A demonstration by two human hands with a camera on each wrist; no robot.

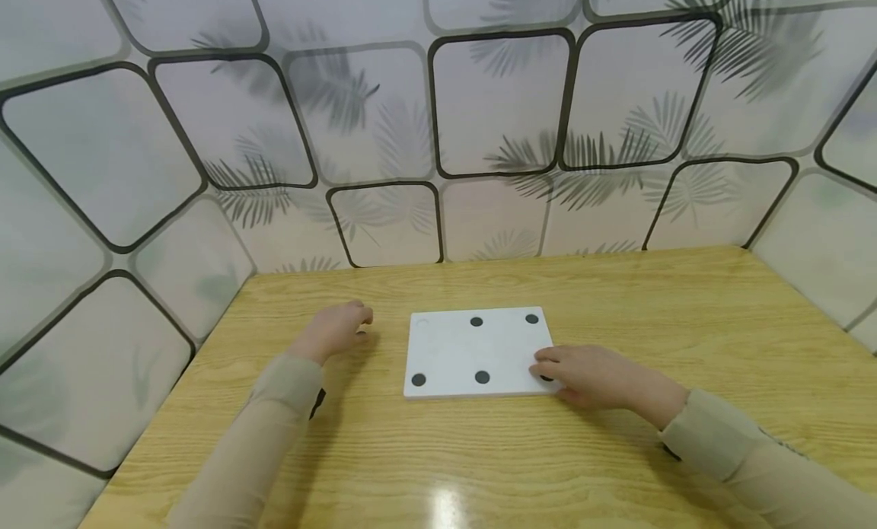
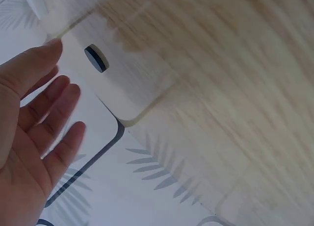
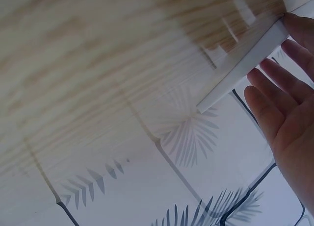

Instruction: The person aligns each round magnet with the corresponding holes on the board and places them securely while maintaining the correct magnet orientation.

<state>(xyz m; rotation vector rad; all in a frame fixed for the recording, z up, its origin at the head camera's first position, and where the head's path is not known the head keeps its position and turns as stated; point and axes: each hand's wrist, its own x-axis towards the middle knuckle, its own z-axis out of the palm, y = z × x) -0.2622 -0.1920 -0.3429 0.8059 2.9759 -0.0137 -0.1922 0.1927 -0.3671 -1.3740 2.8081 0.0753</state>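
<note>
A white rectangular board [image 1: 448,354] with several dark round discs [image 1: 483,377] lies flat on the wooden table, and a faint circle [image 1: 422,322] without a disc marks its far left corner. Beside the board's left side, apart from it, hovers my left hand [image 1: 337,329], fingers loosely bent. In the left wrist view a small dark disc [image 2: 96,58] appears just off that hand's thumb; whether it touches the table I cannot tell. My right hand [image 1: 591,375] rests at the board's near right corner, fingers over the top, partly covering a disc [image 1: 546,377].
The pale wood table [image 1: 425,453] meets a patterned fabric wall [image 1: 493,217] at the back, with side panels [image 1: 55,346] at left and right. Light glares off the near table surface.
</note>
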